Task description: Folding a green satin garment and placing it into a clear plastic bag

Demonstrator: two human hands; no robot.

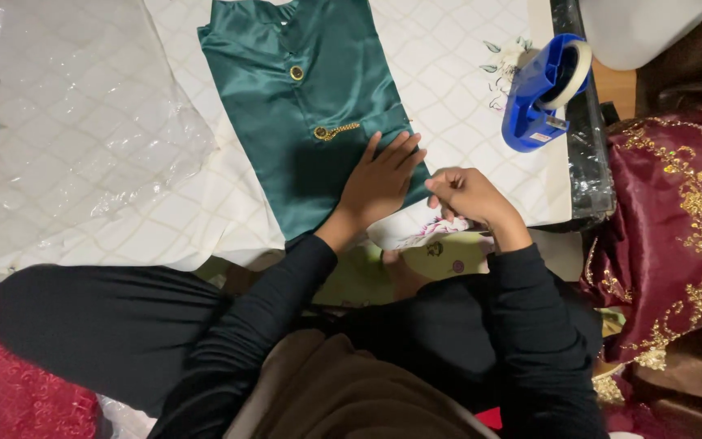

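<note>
A folded dark green satin garment [302,89] with gold buttons lies on a white quilted cloth [448,73]. My left hand [379,183] rests flat on the garment's lower right part, fingers together and stretched out. My right hand [469,199] is just to its right, at the garment's lower right corner, with fingers curled and pinching the edge of the green fabric. Both arms wear black sleeves.
A blue tape dispenser [542,89] with a roll of tape stands at the right edge of the cloth. A clear plastic bag [67,106] lies at the left. Maroon fabric with gold embroidery [676,219] is heaped at the right. Red cloth [10,390] shows at bottom left.
</note>
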